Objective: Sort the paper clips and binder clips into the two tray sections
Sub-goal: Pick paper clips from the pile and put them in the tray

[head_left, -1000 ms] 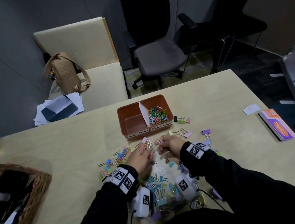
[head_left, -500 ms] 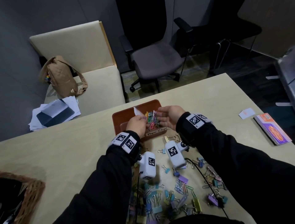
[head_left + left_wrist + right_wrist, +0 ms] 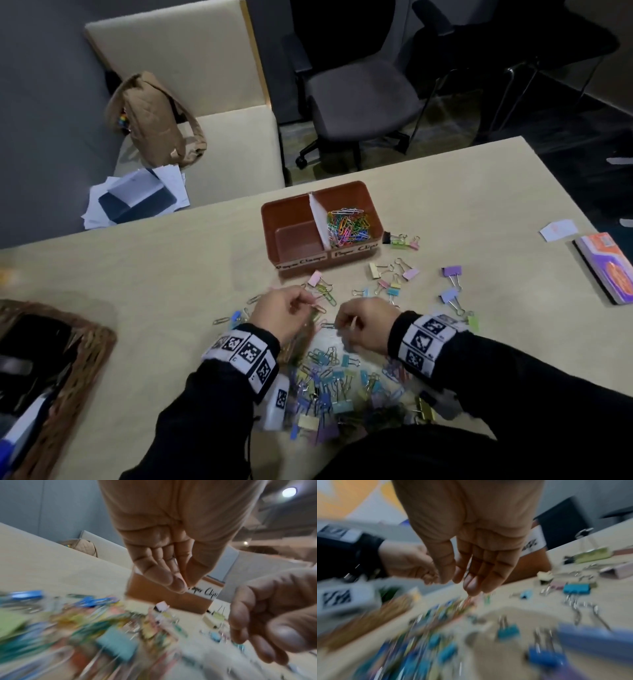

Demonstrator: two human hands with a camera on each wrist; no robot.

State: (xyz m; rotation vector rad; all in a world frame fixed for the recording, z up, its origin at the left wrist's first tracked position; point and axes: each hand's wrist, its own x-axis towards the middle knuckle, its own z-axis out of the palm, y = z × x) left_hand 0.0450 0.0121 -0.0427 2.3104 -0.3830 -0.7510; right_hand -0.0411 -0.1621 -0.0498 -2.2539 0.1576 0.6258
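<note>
A brown two-section tray (image 3: 371, 219) stands mid-table. Its right section holds a heap of coloured paper clips (image 3: 347, 228); its left section (image 3: 298, 236) is bare. In front of it lies a mixed pile of binder clips and paper clips (image 3: 329, 377). My left hand (image 3: 284, 315) hovers over the pile's far left edge, its fingers loosely bent beside a paper clip (image 3: 320, 308). My right hand (image 3: 363, 325) is just to its right, fingers down toward the pile. The blurred wrist views show the left hand (image 3: 181, 582) and the right hand (image 3: 458, 582) with fingers fairly straight and nothing clearly held.
Loose binder clips (image 3: 452, 274) are scattered to the right of the tray. A wicker basket (image 3: 85, 349) sits at the table's left edge. An orange booklet (image 3: 609, 270) and a white card (image 3: 558, 229) lie at the far right. Chairs stand beyond the far edge.
Both hands were over the tray's right section half a second ago. They have since come back toward me and now hover over the pile.
</note>
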